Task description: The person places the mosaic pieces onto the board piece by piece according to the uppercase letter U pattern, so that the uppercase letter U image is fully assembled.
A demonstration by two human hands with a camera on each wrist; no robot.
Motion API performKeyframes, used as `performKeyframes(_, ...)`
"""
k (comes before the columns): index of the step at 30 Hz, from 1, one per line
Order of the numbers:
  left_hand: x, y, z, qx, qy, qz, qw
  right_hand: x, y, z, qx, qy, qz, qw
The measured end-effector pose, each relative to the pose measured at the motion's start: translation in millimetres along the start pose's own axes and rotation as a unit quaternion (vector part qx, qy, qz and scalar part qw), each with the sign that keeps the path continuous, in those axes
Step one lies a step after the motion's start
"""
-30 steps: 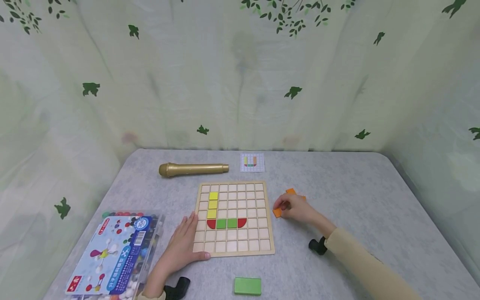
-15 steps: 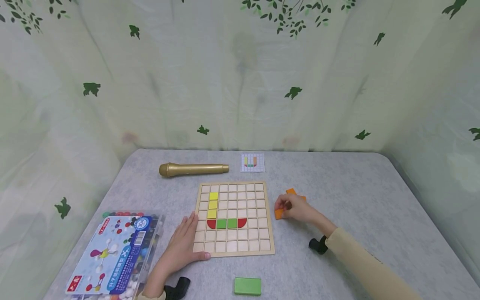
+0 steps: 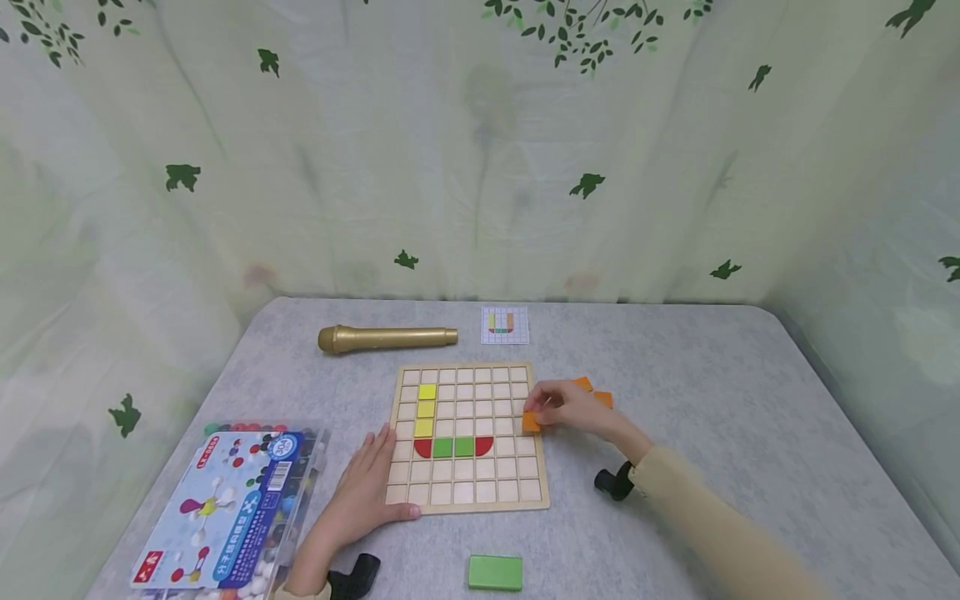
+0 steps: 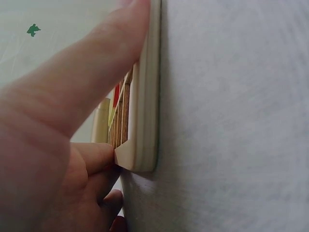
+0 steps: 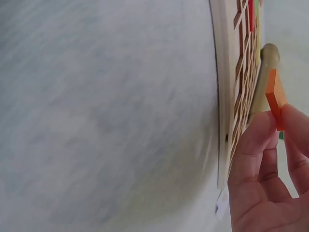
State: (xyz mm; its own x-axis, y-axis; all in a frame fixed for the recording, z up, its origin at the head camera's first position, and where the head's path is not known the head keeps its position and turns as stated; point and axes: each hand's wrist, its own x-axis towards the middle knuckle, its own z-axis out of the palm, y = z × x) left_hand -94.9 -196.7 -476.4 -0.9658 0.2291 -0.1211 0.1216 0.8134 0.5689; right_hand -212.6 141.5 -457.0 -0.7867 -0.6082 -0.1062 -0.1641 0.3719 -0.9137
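Note:
My right hand (image 3: 576, 408) pinches an orange square tile (image 5: 274, 95) between thumb and fingers. It holds the tile over the right edge of the wooden grid board (image 3: 468, 507). Two loose orange tiles (image 3: 602, 400) lie on the table just beyond that hand. My left hand (image 3: 362, 486) rests at the board's lower left corner, its fingers along the left side and the thumb (image 4: 96, 63) along the near edge. In the grid, three yellow tiles (image 3: 425, 409) form a column. Below them runs a row of two green tiles (image 3: 453, 447) between red rounded pieces (image 3: 484, 447).
A small pattern card (image 3: 505, 326) and a gold microphone (image 3: 386, 338) lie behind the board. A plastic case of coloured balls (image 3: 217, 508) stands at the left. Near the front sits a green block (image 3: 496, 572). The grey table (image 3: 712, 375) stretches off to the right.
My right hand has brought the orange tile leftward from the table to above the board's right edge. The left hand has stayed at the board's corner.

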Motion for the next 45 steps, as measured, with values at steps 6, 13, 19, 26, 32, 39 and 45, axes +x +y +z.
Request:
performKeyframes(6, 0.1, -0.9, 0.5, 0.001, -0.005, 0.001, 1.0, 17.2, -14, 13, -0.009, -0.007, -0.001, 0.9999)
performKeyframes(13, -0.4, -1.6, 0.6, -0.002, -0.005, -0.001, 1.0, 39.2, -17, 26, -0.017, -0.019, -0.007, 0.9996)
performKeyframes(19, 0.0, -1.8, 0.7, -0.001, -0.002, 0.002, 1.0, 49.5, -20, 37, -0.022, -0.036, -0.01, 0.999)
performKeyframes(26, -0.5, -1.7, 0.1, -0.001, -0.001, 0.006, 1.0, 54.4, -25, 45, -0.081, -0.035, -0.007, 0.996)
performKeyframes(32, -0.2, -1.8, 0.4, 0.006, -0.01, 0.001, 0.9999, 52.3, -30, 48, -0.101, -0.026, 0.003, 0.9946)
performKeyframes(39, -0.7, -1.4, -1.0, -0.003, -0.002, 0.003, 1.0, 51.8, -31, 49, -0.113, -0.02, 0.003, 0.9933)
performKeyframes(45, -1.1, -0.1, -2.0, -0.006, -0.003, -0.001, 1.0, 51.4, -27, 47, -0.089, -0.019, 0.005, 0.9958)
